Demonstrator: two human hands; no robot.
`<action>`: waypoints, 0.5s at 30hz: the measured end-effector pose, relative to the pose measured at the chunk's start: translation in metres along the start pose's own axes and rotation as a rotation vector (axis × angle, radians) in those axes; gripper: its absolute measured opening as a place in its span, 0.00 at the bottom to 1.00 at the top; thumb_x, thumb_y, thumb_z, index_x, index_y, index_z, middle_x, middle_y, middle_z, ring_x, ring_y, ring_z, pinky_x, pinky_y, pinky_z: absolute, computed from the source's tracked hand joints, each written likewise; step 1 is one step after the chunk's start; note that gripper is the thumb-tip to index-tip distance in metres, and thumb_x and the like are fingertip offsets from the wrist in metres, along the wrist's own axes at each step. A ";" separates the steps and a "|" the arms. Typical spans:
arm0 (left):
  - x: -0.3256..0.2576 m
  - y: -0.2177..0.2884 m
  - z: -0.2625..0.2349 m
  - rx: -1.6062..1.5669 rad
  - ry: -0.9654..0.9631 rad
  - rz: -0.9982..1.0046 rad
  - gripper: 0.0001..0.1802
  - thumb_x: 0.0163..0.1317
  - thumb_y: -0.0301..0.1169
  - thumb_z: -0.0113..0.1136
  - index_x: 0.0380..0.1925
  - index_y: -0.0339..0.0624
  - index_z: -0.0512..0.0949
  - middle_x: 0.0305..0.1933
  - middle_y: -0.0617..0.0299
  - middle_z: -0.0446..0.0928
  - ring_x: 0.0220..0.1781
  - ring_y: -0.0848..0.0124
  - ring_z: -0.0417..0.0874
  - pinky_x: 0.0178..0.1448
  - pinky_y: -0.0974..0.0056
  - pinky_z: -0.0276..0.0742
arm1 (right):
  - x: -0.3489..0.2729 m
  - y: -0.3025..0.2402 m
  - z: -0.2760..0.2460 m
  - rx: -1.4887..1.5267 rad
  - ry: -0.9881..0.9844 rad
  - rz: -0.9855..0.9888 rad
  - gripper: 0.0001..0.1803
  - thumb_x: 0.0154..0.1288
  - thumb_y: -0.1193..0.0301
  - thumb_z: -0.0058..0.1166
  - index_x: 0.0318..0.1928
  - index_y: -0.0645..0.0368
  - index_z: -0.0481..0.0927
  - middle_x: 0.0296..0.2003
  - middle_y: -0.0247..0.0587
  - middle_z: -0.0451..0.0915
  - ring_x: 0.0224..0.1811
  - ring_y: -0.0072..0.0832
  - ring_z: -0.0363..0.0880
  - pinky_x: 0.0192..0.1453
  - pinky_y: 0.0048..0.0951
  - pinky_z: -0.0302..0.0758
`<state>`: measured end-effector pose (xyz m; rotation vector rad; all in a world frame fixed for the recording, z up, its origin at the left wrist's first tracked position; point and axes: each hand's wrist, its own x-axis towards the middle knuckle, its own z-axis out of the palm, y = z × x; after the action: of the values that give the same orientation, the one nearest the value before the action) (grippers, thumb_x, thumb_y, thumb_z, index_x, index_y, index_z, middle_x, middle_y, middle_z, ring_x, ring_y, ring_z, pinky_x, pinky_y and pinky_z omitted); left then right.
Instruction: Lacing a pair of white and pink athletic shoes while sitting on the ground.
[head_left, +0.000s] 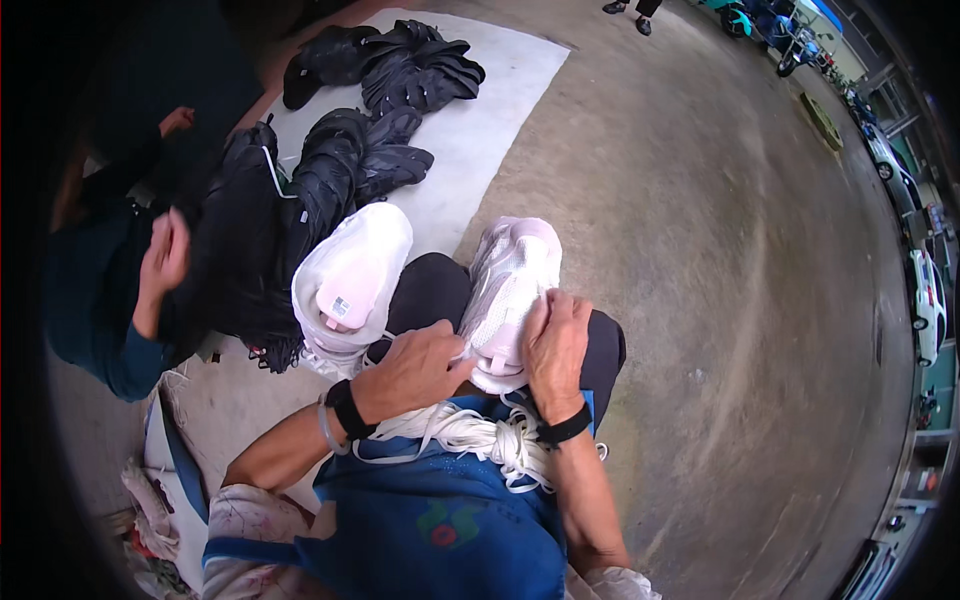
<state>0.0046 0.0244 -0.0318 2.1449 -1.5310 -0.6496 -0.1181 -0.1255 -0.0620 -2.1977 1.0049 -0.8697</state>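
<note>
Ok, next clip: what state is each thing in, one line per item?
Left hand: resting on the right-side shoe, fingers curled.
Right hand: gripping that shoe's side.
Right-side pink-white shoe: on the lap, held.
Left-side pink-white shoe: on the knee, unheld.
White laces: bundled.
Black shoes: piled.

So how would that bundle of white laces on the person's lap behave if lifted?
The bundle of white laces would probably sag floppily, since loose loops already hang off its right end. It looks light for its bulk. Being tied at the middle, it likely lifts as one bunch, though strands may trail.
</note>
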 end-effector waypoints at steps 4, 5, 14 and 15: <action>0.010 0.007 -0.001 -0.061 0.225 0.045 0.18 0.58 0.34 0.66 0.40 0.35 0.72 0.38 0.47 0.73 0.42 0.49 0.79 0.42 0.50 0.76 | 0.000 -0.002 -0.015 -0.246 -0.108 -0.052 0.16 0.65 0.67 0.56 0.45 0.68 0.74 0.38 0.60 0.75 0.43 0.54 0.76 0.48 0.48 0.73; 0.014 0.004 0.002 0.038 0.177 0.061 0.20 0.57 0.34 0.66 0.44 0.36 0.70 0.40 0.47 0.73 0.43 0.49 0.79 0.43 0.50 0.76 | 0.000 -0.002 -0.015 -0.245 -0.103 -0.060 0.16 0.65 0.67 0.56 0.45 0.68 0.74 0.38 0.60 0.75 0.43 0.54 0.76 0.48 0.48 0.73; 0.022 0.016 0.017 0.452 0.155 0.176 0.38 0.56 0.36 0.64 0.65 0.38 0.62 0.44 0.53 0.70 0.38 0.61 0.82 0.37 0.60 0.79 | -0.001 0.011 -0.019 -0.223 -0.123 -0.140 0.15 0.65 0.65 0.56 0.38 0.65 0.71 0.29 0.59 0.77 0.28 0.56 0.79 0.31 0.49 0.76; 0.019 0.015 0.018 0.492 0.143 0.202 0.39 0.55 0.36 0.64 0.67 0.41 0.61 0.45 0.53 0.70 0.38 0.60 0.81 0.36 0.60 0.79 | -0.003 0.012 -0.017 -0.218 -0.133 -0.146 0.15 0.65 0.64 0.56 0.38 0.65 0.70 0.29 0.58 0.76 0.28 0.55 0.79 0.30 0.48 0.76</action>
<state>-0.0118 0.0009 -0.0395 2.2641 -1.9434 -0.0462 -0.1377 -0.1334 -0.0609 -2.5036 0.9208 -0.6921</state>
